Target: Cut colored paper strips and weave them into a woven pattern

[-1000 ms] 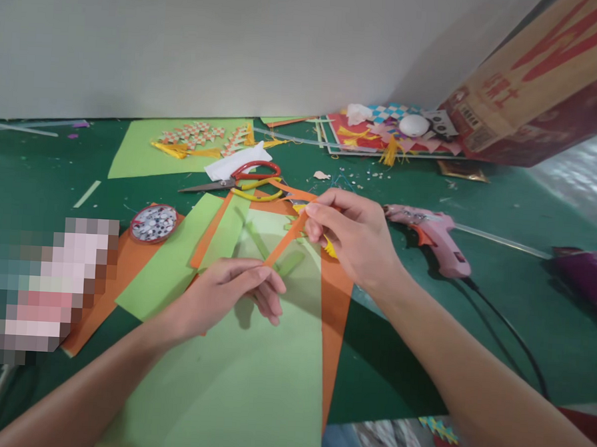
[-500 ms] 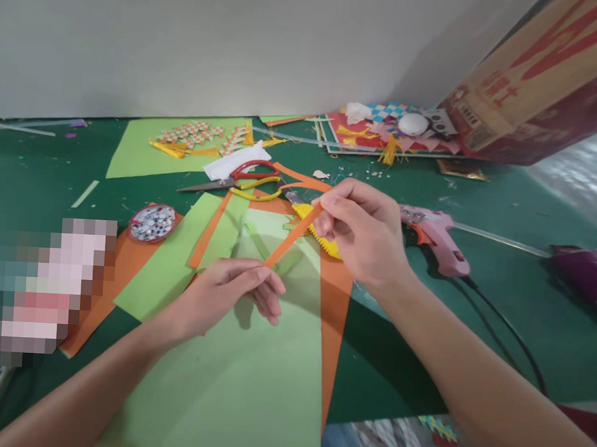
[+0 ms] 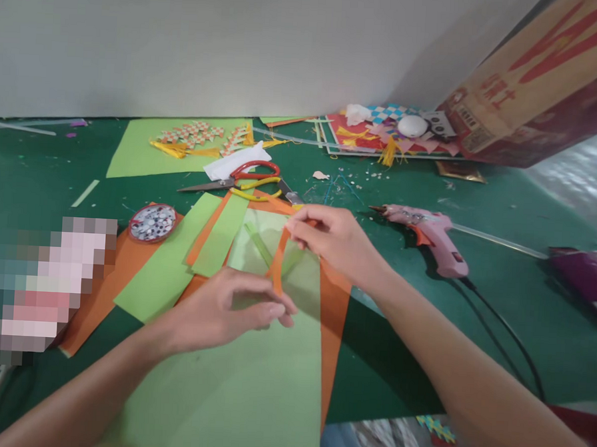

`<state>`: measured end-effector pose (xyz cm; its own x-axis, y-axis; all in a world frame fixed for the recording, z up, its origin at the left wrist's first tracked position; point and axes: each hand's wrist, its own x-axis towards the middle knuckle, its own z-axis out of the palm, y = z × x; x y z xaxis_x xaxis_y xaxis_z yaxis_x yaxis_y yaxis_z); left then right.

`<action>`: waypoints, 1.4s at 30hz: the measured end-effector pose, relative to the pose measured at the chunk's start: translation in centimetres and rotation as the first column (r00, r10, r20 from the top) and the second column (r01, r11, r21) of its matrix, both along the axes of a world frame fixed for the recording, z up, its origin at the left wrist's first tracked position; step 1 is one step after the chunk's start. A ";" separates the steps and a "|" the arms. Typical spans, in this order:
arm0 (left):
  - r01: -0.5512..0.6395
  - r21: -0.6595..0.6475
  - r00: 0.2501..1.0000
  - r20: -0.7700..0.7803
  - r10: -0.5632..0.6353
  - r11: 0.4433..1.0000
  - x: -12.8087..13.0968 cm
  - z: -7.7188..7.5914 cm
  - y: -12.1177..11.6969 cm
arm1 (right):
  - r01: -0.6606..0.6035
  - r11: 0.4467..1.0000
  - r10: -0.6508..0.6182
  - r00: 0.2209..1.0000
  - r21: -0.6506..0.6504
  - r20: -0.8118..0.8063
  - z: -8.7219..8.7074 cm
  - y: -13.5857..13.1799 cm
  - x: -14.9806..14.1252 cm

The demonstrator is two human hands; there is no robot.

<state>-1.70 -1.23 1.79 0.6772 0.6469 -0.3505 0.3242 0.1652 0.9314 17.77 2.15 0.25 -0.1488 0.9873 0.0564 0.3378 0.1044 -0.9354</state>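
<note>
A narrow orange paper strip (image 3: 278,262) is bent into a curve between my two hands, above a pale green sheet (image 3: 251,368). My right hand (image 3: 335,242) pinches its upper end between thumb and fingertips. At the lower end, my left hand (image 3: 234,307) has the strip at its index finger, while its thumb lies a little lower, apart from it. Under the strip lie thin green strips (image 3: 258,243). Scissors (image 3: 251,179) with red and yellow handles rest just beyond the sheet, beside a utility knife partly hidden by my right hand.
A pink glue gun (image 3: 428,233) lies right, its cord trailing forward. Green card (image 3: 169,263) and a round box of googly eyes (image 3: 153,223) are left. Woven ornaments with tassels (image 3: 197,138) lie at the back. A large box (image 3: 541,83) stands back right.
My right hand has moved left and down, closer to my left hand. The strip has gone from straight to curved. My left thumb has moved away from the strip.
</note>
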 end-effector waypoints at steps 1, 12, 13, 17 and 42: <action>0.028 -0.038 0.999 0.029 -0.027 0.999 -0.1 -0.1 0.0 | -0.021 0.999 0.017 0.994 0.037 0.107 -0.2 0.0 -0.1; -0.279 0.123 0.946 0.207 0.251 0.952 -0.4 -0.6 0.3 | -0.110 0.969 -0.009 0.879 0.222 0.477 -1.5 0.0 0.2; -0.424 0.209 0.891 0.270 0.365 0.881 -0.5 -0.6 0.5 | -0.099 0.966 -0.031 0.871 0.237 0.491 -1.4 -0.1 0.2; -0.807 0.438 0.581 0.466 0.668 0.397 -1.4 -0.8 2.2 | -0.088 0.941 -0.075 0.886 0.326 0.458 -0.9 -0.4 0.2; 0.250 0.881 0.552 -0.471 0.688 0.402 -1.7 -2.2 2.1 | -0.369 0.863 0.098 0.791 0.344 0.604 -2.4 -1.3 -1.5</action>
